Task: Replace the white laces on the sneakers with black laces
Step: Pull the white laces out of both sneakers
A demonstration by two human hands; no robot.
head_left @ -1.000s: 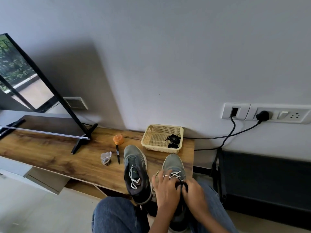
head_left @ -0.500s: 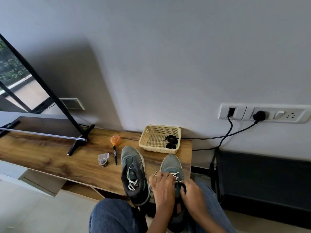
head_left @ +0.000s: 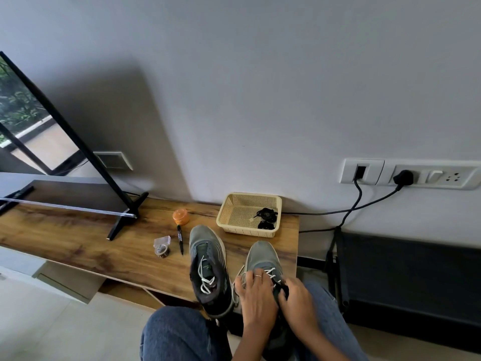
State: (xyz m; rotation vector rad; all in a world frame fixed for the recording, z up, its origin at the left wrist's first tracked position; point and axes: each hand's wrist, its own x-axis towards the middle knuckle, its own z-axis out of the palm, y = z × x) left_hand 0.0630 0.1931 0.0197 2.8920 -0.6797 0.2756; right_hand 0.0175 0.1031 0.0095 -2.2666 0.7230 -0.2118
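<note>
Wood-grain surface (head_left: 78, 241) carries your two grey mesh sneakers. Left sneaker (head_left: 208, 267) stands alone, white laces (head_left: 205, 277) in place. Your left hand (head_left: 256, 290) grips the right sneaker (head_left: 261, 256); your right hand (head_left: 296, 300) pinches at its tongue. Black laces (head_left: 265, 217) lie in the cream plastic basket (head_left: 234, 214) behind.

view: head, single wide-angle camera | position: worn on the person's head, above their lap | facing: forward and down onto the wooden tabletop (head_left: 78, 246) and the wall (head_left: 260, 87) behind | range: hands and sneakers close at bottom edge | overlap: none, one view only
</note>
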